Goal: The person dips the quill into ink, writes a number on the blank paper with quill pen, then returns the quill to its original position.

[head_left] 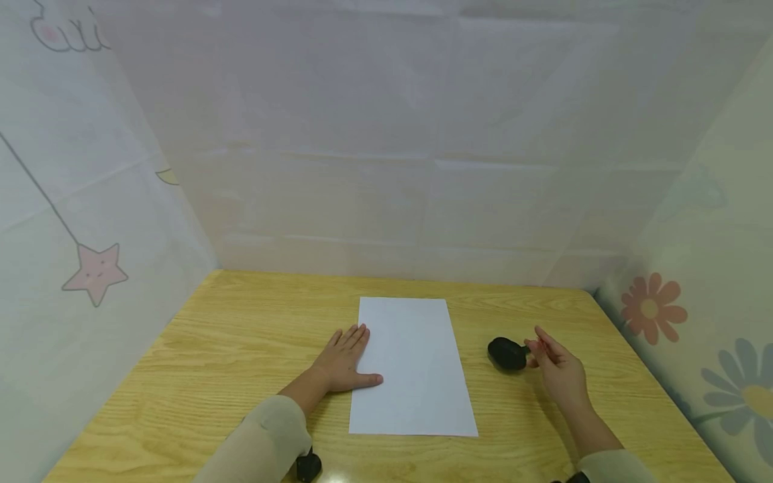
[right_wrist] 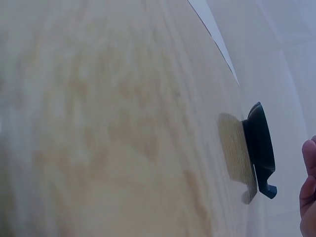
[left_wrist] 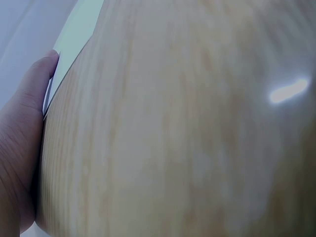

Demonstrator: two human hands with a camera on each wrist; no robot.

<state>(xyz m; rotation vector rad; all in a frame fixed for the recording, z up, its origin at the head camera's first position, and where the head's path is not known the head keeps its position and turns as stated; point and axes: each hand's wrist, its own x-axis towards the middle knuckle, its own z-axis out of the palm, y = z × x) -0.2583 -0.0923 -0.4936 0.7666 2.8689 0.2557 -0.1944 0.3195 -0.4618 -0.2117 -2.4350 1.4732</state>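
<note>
A sheet of white paper (head_left: 417, 376) lies flat on the wooden table. My left hand (head_left: 345, 360) rests on its left edge, fingers stretched out and thumb spread across the paper. The left wrist view shows the thumb side of the left hand (left_wrist: 27, 108) against the paper's edge (left_wrist: 74, 39). To the right of the sheet sits a small black shallow dish-like thing (head_left: 507, 353) with a short hooked handle. Beside that handle is my right hand (head_left: 561, 372), fingers loosely bent. A gap separates the right hand (right_wrist: 308, 182) from the black dish-like thing (right_wrist: 259, 140) in its wrist view.
The wooden table (head_left: 241, 322) reaches back to a pale hanging sheet (head_left: 386, 168). Printed cloth walls stand at left and right, with a pink star (head_left: 95, 274) and flowers (head_left: 654, 308). A black wrist device (head_left: 308, 466) shows below my left sleeve.
</note>
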